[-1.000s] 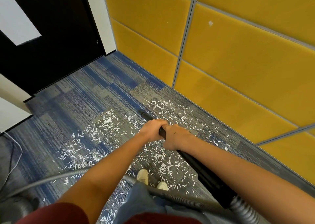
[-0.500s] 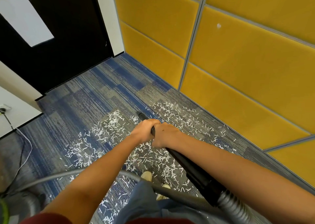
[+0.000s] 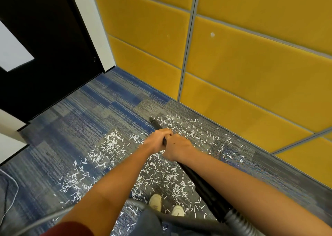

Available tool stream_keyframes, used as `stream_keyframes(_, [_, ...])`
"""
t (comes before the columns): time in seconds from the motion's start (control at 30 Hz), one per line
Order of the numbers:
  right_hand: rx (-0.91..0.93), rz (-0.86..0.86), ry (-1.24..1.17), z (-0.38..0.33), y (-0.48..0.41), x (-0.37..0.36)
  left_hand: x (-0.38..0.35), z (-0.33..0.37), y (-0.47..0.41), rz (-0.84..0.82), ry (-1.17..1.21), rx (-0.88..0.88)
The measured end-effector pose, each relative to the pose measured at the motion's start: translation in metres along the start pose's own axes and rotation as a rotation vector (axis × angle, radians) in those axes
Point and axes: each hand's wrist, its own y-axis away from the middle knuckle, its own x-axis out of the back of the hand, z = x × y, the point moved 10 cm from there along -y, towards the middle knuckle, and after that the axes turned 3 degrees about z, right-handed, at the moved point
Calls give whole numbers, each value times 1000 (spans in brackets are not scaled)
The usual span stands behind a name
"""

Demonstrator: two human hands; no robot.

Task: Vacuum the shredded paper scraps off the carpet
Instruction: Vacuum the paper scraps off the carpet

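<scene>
White shredded paper scraps [image 3: 109,146] lie scattered over the blue-grey carpet [image 3: 75,113], from the left patch to the strip along the wall. A black vacuum wand [image 3: 203,185] slants from lower right toward its nozzle tip [image 3: 152,120] at the far edge of the scraps. My left hand [image 3: 158,140] grips the wand just ahead of my right hand [image 3: 177,146], both wrapped tightly around it. A grey ribbed hose [image 3: 239,221] joins the wand at the lower right.
Yellow padded wall panels [image 3: 233,65] run close along the right. A black door [image 3: 45,47] stands at the far left. My two light shoes [image 3: 156,201] stand among the scraps. A thin cable [image 3: 12,190] lies at the left edge.
The view has shifted and the nozzle tip has pushed slightly farther forward into the scraps near the wall. Both hands keep the same grip on the wand.
</scene>
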Motion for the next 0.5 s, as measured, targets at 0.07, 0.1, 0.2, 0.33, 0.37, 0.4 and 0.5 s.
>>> stream_keyframes(0.07, [-5,-7,-6,2,-3,-3,-5,-3,-1,-18,2,0])
stream_keyframes(0.1, [-14,-8,-6,4,-4,-4,-7,-3,-1,-29,1,6])
stream_keyframes(0.2, [-39,-18,-33,8,-8,-8,-7,-5,-2,7,-62,50])
stream_keyframes(0.33, [-55,-3,-121,12,-12,-4,-8,-20,11,86,-190,253])
stream_keyframes(0.37, [-66,0,-147,14,-12,-4,-13,-25,17,89,-238,316])
stream_keyframes(0.4, [-76,1,-166,17,-12,-4,-19,-31,23,76,-280,365])
stream_keyframes(0.5, [-79,13,-166,21,-8,-12,-45,-37,40,-35,-352,384])
